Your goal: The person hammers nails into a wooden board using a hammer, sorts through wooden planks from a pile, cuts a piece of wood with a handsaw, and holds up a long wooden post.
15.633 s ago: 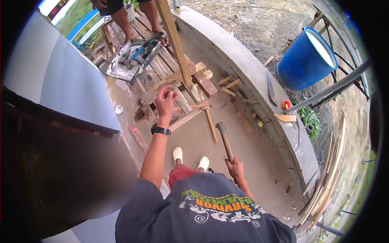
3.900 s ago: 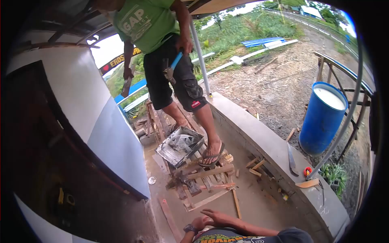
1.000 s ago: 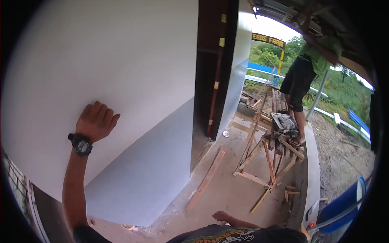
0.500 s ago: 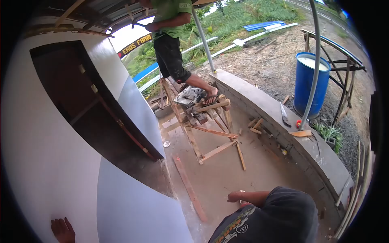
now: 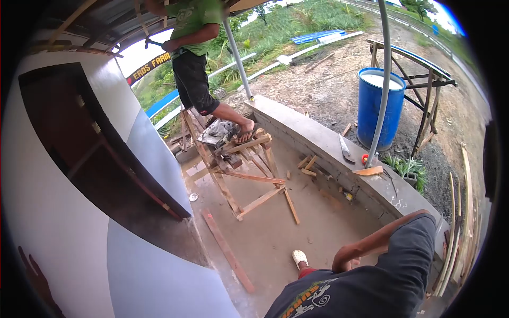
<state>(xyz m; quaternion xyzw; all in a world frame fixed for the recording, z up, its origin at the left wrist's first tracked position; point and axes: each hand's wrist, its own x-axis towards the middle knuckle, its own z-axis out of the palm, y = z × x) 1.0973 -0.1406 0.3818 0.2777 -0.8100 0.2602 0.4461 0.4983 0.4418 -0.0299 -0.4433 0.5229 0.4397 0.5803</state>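
My left hand (image 5: 38, 278) is at the lower left edge, its fingers apart, against or close to the white wall (image 5: 58, 228); part of it is cut off by the frame's dark border. My right hand (image 5: 345, 258) is bent in close to my dark printed shirt (image 5: 366, 286). Its fingers look curled, and the shirt partly hides them, so anything inside them does not show. Below it, a white clog (image 5: 300, 258) on my foot rests on the concrete floor.
A co-worker (image 5: 193, 69) in a green shirt stands on a wooden trestle (image 5: 228, 191), holding a hammer-like tool (image 5: 154, 42). A reddish board (image 5: 228, 252) lies on the floor. A handsaw (image 5: 345, 148) lies on the low wall (image 5: 318, 127); beyond stands a blue barrel (image 5: 379, 111).
My right hand has drawn back towards my body and its elbow has swung out. The view has shifted right. My left hand now shows nearer the left edge.
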